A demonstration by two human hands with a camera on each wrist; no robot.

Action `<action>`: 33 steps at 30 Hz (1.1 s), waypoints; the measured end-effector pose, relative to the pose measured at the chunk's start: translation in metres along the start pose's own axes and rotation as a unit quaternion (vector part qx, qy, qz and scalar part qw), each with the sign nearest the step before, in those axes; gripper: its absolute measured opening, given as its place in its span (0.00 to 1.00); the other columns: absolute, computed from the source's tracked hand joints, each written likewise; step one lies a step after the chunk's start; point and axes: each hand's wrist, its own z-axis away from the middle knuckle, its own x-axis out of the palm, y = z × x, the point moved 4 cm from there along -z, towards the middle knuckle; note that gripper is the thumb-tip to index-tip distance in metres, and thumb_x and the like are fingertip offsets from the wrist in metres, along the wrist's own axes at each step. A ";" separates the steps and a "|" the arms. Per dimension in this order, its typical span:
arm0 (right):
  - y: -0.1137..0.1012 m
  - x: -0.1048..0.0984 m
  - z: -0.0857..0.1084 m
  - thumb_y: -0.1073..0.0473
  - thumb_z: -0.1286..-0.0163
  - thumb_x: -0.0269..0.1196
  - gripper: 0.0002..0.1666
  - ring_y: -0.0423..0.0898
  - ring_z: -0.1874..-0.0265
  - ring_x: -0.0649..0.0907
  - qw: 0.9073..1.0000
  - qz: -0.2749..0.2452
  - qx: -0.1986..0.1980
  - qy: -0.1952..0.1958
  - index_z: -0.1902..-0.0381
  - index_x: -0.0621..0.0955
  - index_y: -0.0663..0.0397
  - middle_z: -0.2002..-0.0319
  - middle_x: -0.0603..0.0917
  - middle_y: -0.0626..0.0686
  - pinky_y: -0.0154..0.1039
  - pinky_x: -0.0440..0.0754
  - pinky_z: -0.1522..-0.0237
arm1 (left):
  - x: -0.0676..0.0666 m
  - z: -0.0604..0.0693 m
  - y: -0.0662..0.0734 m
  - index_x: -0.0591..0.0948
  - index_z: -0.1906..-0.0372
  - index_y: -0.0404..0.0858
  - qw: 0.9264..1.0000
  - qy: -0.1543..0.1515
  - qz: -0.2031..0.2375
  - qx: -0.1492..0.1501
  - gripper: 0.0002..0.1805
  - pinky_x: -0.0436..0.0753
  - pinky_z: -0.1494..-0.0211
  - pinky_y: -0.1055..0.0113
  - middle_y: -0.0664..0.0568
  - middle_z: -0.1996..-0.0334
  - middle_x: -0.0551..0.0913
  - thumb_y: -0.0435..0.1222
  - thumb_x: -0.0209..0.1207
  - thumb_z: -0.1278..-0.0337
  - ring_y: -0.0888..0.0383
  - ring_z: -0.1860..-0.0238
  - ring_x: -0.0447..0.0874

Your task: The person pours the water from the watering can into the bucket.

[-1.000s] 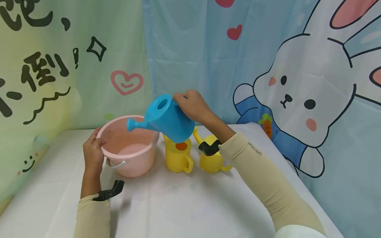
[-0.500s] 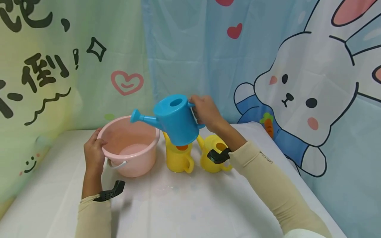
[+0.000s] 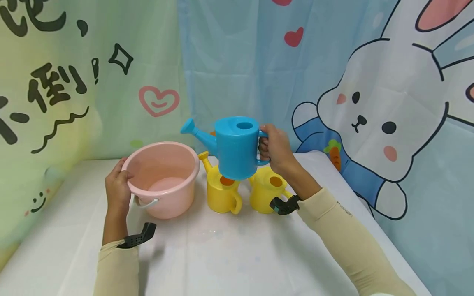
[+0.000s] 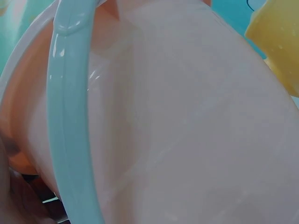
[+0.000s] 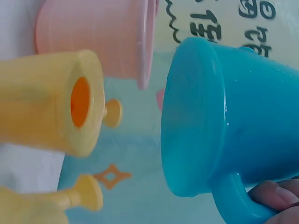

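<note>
A blue watering can (image 3: 238, 150) hangs upright in the air, its spout turned left. My right hand (image 3: 277, 150) grips its handle, with fingers curled round it; the right wrist view shows the can (image 5: 233, 116) and fingertips (image 5: 282, 196) at the handle. On the left stands a pink bucket (image 3: 172, 201). My left hand (image 3: 117, 187) holds the bucket's rim at its left side, thumb over the edge. In the left wrist view the bucket wall (image 4: 177, 116) and its pale handle (image 4: 70, 116) fill most of the picture; only part of the hand (image 4: 21, 196) shows.
Two yellow watering cans, one (image 3: 222, 193) beside the bucket and another (image 3: 264, 193) to its right, stand below and behind the blue can. Small wet spots (image 3: 209, 231) glint on the white tablecloth (image 3: 214, 263). A printed curtain (image 3: 229, 61) hangs behind.
My right hand has moved the blue can rightward, away from above the bucket, and its leftward tilt has come upright. My left hand and the bucket have stayed in place.
</note>
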 end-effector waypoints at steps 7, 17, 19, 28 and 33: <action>0.001 -0.034 0.000 0.57 0.27 0.44 0.28 0.41 0.93 0.60 0.998 -0.016 -0.033 0.054 0.90 0.59 0.50 0.91 0.58 0.46 0.30 0.61 0.88 | -0.001 -0.003 0.001 0.65 0.29 0.32 1.000 0.001 0.007 0.006 0.30 0.59 0.29 0.63 0.47 0.28 0.62 0.30 0.38 0.38 0.54 0.28 0.56; 0.013 -0.067 0.005 0.55 0.26 0.43 0.27 0.41 0.91 0.63 0.991 -0.024 -0.030 0.126 0.88 0.61 0.50 0.90 0.60 0.46 0.30 0.65 0.87 | 0.000 -0.001 0.000 0.65 0.29 0.32 1.000 0.003 0.012 0.006 0.30 0.60 0.29 0.62 0.46 0.28 0.63 0.31 0.38 0.38 0.53 0.28 0.57; 0.015 -0.073 0.006 0.56 0.26 0.43 0.27 0.41 0.92 0.62 0.990 -0.024 -0.034 0.136 0.88 0.60 0.51 0.90 0.60 0.46 0.30 0.65 0.87 | 0.000 -0.001 -0.001 0.65 0.29 0.31 1.000 0.002 0.015 0.005 0.30 0.60 0.29 0.63 0.46 0.28 0.63 0.30 0.38 0.38 0.53 0.28 0.57; 0.022 -0.106 0.010 0.55 0.26 0.45 0.26 0.40 0.92 0.63 0.982 -0.026 -0.036 0.185 0.88 0.62 0.50 0.90 0.62 0.45 0.30 0.65 0.88 | 0.000 -0.002 -0.005 0.64 0.29 0.31 1.000 0.001 0.025 -0.003 0.31 0.59 0.29 0.63 0.46 0.28 0.62 0.29 0.39 0.40 0.53 0.27 0.56; 0.031 -0.127 0.015 0.54 0.26 0.47 0.25 0.41 0.92 0.63 0.973 -0.023 -0.015 0.229 0.87 0.63 0.50 0.89 0.62 0.45 0.32 0.63 0.88 | -0.001 -0.004 -0.004 0.64 0.29 0.32 1.000 0.003 0.022 -0.007 0.31 0.60 0.29 0.62 0.46 0.28 0.63 0.30 0.39 0.39 0.53 0.28 0.57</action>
